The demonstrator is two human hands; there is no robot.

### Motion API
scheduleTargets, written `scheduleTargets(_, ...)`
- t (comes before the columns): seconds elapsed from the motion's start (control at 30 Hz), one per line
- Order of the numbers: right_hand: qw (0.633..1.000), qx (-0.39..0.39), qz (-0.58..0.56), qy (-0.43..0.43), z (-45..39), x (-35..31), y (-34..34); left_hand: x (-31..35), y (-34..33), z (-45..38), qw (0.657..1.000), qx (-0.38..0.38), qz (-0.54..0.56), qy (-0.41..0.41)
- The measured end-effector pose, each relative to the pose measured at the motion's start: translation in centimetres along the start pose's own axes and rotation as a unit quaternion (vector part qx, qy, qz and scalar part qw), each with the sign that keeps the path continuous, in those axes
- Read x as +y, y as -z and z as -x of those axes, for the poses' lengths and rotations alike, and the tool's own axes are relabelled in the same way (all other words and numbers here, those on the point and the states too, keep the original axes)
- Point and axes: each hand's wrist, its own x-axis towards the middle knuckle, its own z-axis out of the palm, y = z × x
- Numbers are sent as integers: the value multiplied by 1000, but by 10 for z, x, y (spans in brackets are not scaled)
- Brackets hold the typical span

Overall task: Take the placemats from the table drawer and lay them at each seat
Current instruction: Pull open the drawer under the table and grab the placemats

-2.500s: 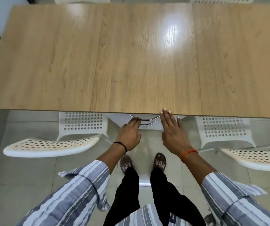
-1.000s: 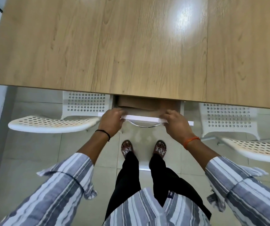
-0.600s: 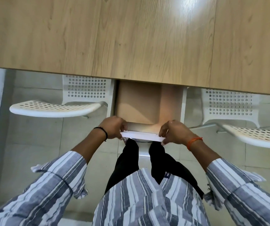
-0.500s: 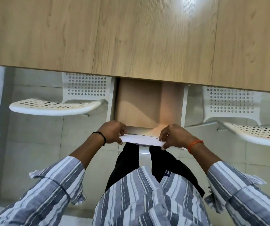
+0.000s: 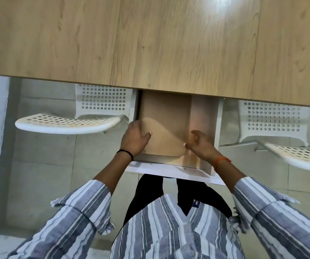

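The white table drawer (image 5: 169, 169) stands pulled out under the wooden table (image 5: 150, 43). A stack of tan placemats (image 5: 164, 122) with rounded corners lies flat in its left part. My left hand (image 5: 134, 139) is at the stack's left edge, thumb on top and fingers tucked down the side. My right hand (image 5: 200, 146) hovers at the stack's near right corner, fingers apart and blurred, its thumb tip touching the corner. How many mats are in the stack I cannot tell.
A white perforated chair (image 5: 66, 122) is pushed in left of the drawer and another chair (image 5: 300, 156) right of it. The drawer's right part (image 5: 202, 113) shows bare bottom. My legs stand just behind the drawer front on the tiled floor.
The drawer has been pulled out from shut to wide open. Both hands have let go of its front edge and moved inside onto the placemats.
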Motion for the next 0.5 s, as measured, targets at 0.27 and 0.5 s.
scheduleTargets(0.27,993,29,-101,-45,-34,-7,-9,28,-30,-24,979,31,81,182)
scheduleTargets(0.5,992,49,-98,-56,-35,1,8,24,-37,-40,969,-29,113,218)
